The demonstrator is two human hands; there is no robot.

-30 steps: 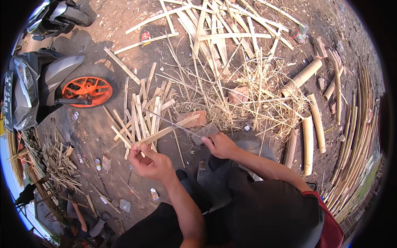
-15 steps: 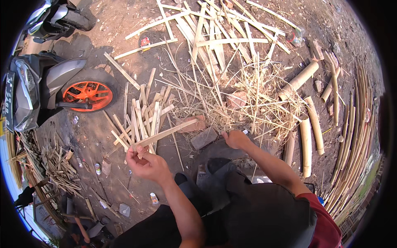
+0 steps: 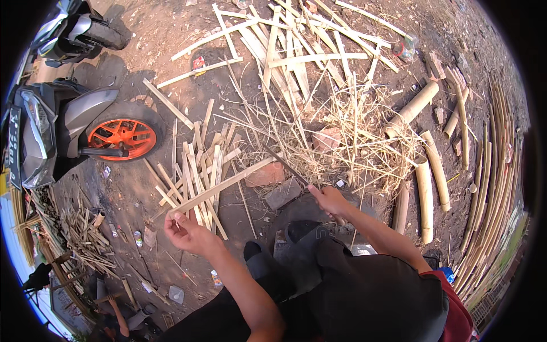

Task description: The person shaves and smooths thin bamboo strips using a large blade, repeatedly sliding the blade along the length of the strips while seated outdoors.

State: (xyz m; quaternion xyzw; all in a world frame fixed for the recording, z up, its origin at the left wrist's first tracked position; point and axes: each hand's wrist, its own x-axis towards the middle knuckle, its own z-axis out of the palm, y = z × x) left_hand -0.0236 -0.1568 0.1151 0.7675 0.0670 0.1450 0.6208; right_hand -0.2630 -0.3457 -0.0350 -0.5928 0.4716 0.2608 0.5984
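Note:
My left hand [image 3: 192, 235] pinches the near end of a flat, pale bamboo strip [image 3: 228, 183] between thumb and fingers. The strip slants away to the right, its far end above a reddish brick [image 3: 265, 174]. My right hand [image 3: 331, 204] is closed round the handle of a knife [image 3: 286, 166], whose long, narrow, dark blade points up and to the left. The blade tip lies close to the strip's far end; I cannot tell whether they touch. Below the left hand's strip lies a pile of short split bamboo pieces [image 3: 200, 165].
Long bamboo slats [image 3: 319, 57] lie crossed at the back, beside a heap of thin shavings [image 3: 364, 131]. Bamboo tube sections [image 3: 424, 199] and long poles [image 3: 484, 188] lie on the right. A motorcycle [image 3: 62, 125] with an orange wheel stands left. A grey block [image 3: 283, 194] sits before my feet.
My left hand has drawn the strip down and to the left. My right hand has turned, and the knife blade, not discernible before, now shows clearly.

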